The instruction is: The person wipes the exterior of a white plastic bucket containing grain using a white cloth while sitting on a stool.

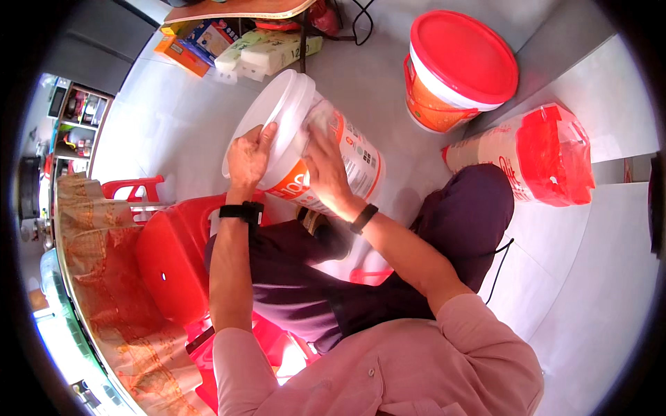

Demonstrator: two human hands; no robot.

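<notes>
A white plastic bucket (359, 156) with an orange printed label is tilted in front of me, its wide rimmed end towards the upper left. My left hand (250, 156) grips that rim, the thumb lying over the outer edge. Against the bucket's labelled side rests my right hand (328, 166), its fingers pressing a pale crumpled cloth or tissue (320, 112). The cloth is blurred and partly covered by the fingers. Whether the bucket's wide end has a lid on it, I cannot tell.
An orange bucket with a red lid (463, 57) stands at the upper right, beside a red-and-white plastic package (546, 156). Tissue packs (276, 52) and boxes (192, 47) lie under a wooden table (234, 10). A red plastic chair (177, 255) and a cloth-covered table (114, 281) are at left.
</notes>
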